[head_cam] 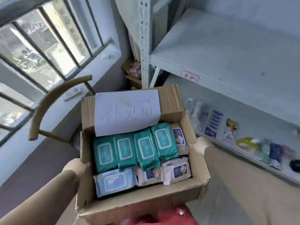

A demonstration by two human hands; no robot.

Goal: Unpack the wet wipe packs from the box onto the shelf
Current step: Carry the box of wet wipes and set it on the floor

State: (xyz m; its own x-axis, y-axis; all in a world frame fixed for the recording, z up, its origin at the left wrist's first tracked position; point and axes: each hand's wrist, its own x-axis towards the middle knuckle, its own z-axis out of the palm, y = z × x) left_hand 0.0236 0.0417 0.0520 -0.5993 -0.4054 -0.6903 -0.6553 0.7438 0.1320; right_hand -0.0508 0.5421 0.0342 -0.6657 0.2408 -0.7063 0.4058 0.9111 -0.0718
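Open cardboard box [142,197] held between my left hand [73,168] and right hand [202,146] — fingers hidden, grip unclear, teal wipe packs [138,150] lying flat, long axes pointing away from me, cream packs [176,172] reading "BABY WIPES", handwritten paper label [127,112] on flap.

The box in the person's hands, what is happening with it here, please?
A person holds an open cardboard box from both sides, the left hand and the right hand against its walls. Inside lie four green wet wipe packs, one blue pack and several beige baby wipes packs. Nothing is unpacked yet; the grey shelf stands to the right.
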